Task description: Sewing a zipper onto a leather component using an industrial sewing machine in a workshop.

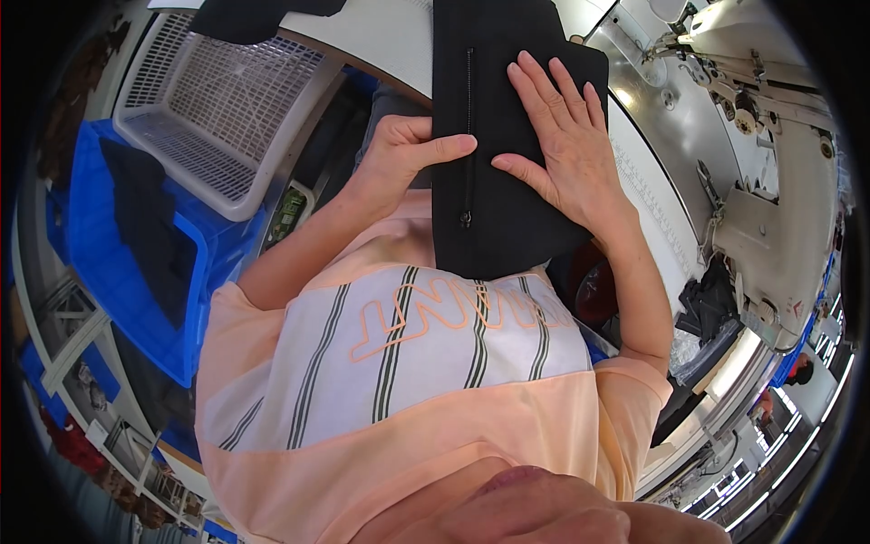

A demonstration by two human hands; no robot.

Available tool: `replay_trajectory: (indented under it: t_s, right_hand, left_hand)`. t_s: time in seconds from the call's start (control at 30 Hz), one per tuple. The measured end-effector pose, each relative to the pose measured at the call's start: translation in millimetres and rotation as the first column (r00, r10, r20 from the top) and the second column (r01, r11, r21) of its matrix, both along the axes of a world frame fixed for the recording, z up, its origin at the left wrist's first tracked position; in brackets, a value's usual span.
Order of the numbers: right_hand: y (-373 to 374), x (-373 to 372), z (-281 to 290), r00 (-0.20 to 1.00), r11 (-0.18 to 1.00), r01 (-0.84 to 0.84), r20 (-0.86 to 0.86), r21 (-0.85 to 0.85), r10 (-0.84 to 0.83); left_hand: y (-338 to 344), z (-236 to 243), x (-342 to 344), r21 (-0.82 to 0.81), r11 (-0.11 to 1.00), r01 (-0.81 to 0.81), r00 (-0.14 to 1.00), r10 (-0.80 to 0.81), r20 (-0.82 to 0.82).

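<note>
A black fabric panel [517,213] lies in front of me, its near end close to my shirt. A dark zipper [468,136] runs lengthwise along its left part, with the pull at the near end. My left hand [403,156] pinches the panel's left edge, thumb on top across the zipper and the other fingers partly hidden beneath. Flat on the panel's right half rests my right hand [571,150], fingers spread and pointing away from me, thumb toward the zipper.
A sewing machine [761,208] stands at the right beside a metal plate [648,77]. On the left are a pale plastic basket [249,177] and a blue bin [95,208] with dark cloth [149,218] inside. Another black piece [240,18] lies on the white table [385,41] at far left.
</note>
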State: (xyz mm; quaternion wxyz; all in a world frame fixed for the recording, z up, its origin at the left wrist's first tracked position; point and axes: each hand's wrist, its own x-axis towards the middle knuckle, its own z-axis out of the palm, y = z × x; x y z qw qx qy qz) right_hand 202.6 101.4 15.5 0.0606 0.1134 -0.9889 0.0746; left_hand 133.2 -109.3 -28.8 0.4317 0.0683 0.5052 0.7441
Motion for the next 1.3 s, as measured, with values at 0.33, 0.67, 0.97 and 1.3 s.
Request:
replay_trajectory:
  t_s: [0.33,0.67,0.97,1.3]
  right_hand:
    - [2.4,0.1,-0.5,1.0,1.0,-0.012,0.009,-0.011,0.012]
    - [1.2,0.4,1.8,1.0,1.0,-0.012,0.017,-0.014,0.013]
    - [1.4,0.7,1.6,0.999,0.999,-0.007,0.032,-0.051,0.009]
    - [2.4,-0.1,0.2,1.0,0.999,-0.029,0.007,-0.021,0.029]
  left_hand:
    - [-0.8,0.3,1.1,-0.014,0.999,-0.041,0.995,0.04,-0.092]
    - [-1.1,6.1,-3.5,-0.06,0.998,-0.033,0.997,0.03,-0.064]
    - [-0.3,5.6,-2.2,-0.005,0.996,-0.085,0.993,0.085,-0.083]
    - [-1.5,3.9,-10.8,-0.107,0.994,-0.036,0.98,0.014,-0.201]
